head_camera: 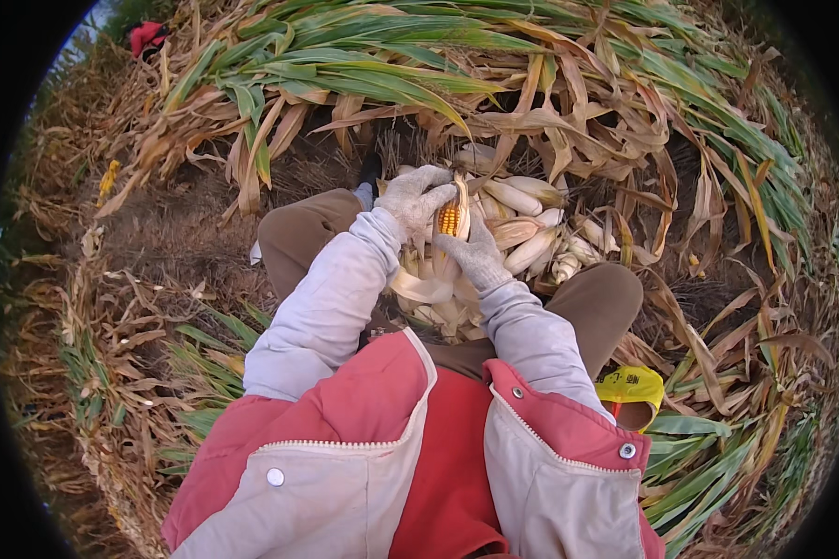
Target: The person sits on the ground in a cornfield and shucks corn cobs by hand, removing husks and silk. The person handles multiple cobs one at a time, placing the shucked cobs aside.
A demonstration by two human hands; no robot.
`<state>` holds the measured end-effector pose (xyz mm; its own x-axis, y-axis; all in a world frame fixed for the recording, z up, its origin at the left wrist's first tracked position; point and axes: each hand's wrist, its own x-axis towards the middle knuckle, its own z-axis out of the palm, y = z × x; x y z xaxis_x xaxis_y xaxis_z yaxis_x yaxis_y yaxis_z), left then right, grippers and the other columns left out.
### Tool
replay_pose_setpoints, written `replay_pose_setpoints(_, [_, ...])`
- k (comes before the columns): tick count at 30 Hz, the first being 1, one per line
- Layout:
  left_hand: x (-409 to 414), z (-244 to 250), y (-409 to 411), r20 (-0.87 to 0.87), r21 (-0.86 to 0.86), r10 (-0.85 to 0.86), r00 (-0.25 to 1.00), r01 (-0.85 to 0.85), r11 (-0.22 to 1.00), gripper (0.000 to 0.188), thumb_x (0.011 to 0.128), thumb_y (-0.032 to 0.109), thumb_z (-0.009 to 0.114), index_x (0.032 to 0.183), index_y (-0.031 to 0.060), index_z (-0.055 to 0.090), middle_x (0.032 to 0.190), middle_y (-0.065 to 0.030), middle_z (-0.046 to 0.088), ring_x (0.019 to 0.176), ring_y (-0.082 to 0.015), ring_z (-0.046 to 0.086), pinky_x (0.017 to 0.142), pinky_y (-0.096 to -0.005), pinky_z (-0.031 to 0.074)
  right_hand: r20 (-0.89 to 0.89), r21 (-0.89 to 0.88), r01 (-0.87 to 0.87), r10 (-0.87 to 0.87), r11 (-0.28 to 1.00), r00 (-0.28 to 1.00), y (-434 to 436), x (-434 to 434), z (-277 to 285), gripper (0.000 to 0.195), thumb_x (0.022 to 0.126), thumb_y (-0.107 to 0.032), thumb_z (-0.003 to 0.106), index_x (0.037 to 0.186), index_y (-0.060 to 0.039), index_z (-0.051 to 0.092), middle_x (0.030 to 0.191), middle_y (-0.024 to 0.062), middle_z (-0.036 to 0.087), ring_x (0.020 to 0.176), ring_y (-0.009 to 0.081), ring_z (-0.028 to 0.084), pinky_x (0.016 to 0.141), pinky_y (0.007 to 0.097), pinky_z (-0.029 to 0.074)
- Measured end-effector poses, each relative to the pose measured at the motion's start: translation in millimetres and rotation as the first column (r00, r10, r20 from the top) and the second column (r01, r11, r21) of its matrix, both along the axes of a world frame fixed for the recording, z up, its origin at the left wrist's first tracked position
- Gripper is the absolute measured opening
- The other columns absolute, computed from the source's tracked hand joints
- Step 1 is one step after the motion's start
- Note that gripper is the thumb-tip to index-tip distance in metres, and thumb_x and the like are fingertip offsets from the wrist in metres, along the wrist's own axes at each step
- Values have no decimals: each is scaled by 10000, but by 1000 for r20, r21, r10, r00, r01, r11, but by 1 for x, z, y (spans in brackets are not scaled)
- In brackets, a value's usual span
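Observation:
Between my two gloved hands stands an ear of corn (449, 219), partly husked, with yellow-orange kernels bared on its left side. My left hand (415, 199), in a whitish knit glove, grips the husk near the ear's upper end. From the right, my right hand (477, 253), gloved alike, holds the ear lower down, its thumb across the front. A peeled-back pale husk (426, 286) hangs below the ear. Unhusked corn ears (531, 248) lie heaped on the ground just beyond and right of my right hand. More loose husks (454, 314) lie between my legs.
Cut corn stalks with green and dry leaves (391, 56) are piled across the far side. My bent knees (601, 300) flank the heap. A yellow cloth item (629, 391) bearing writing lies by my right side. A bare yellow ear (109, 180) lies far left. Someone's red garment (147, 38) shows at the upper left.

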<state>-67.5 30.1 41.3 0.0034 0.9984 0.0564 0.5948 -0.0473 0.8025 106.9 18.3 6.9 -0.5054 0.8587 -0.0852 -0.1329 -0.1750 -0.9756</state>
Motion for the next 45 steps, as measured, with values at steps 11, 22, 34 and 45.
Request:
replay_pose_setpoints(11, [5,-1,-2,-268,55,151,951,-142,988,284,936,260,548,1111,48,620,1066,-174,656,984,-349,630,864,-406,498,241,74,-2,-16,997,970,3,3,-7,601,774,-196,754,1306,-22,535,1114,110,667,1026,193,625,912,332,486])
replay_pose_setpoints(22, [-3,-61,7,847,-331,368,384,-161,930,207,933,231,626,1038,56,661,916,-35,662,754,-141,616,700,-275,510,-204,-112,63,-85,992,975,6,-1,-27,502,821,-105,683,1288,-4,531,1129,61,626,999,143,591,886,272,474])
replay_pose_setpoints(34, [10,-22,-3,-7,-60,210,978,-210,976,365,906,259,625,1148,-13,625,1050,-178,670,951,-251,653,839,-343,501,-100,11,119,-117,993,988,7,-3,-30,507,789,-125,706,1252,-1,542,1111,76,617,1002,169,586,898,296,467])
replay_pose_setpoints(45, [0,-39,-3,752,-339,305,584,-54,939,241,958,178,538,1141,56,635,931,-36,659,738,-114,611,625,-253,505,-257,-216,47,-103,975,961,4,3,-16,469,834,-94,661,1284,-25,552,1116,42,618,984,130,582,879,275,473])
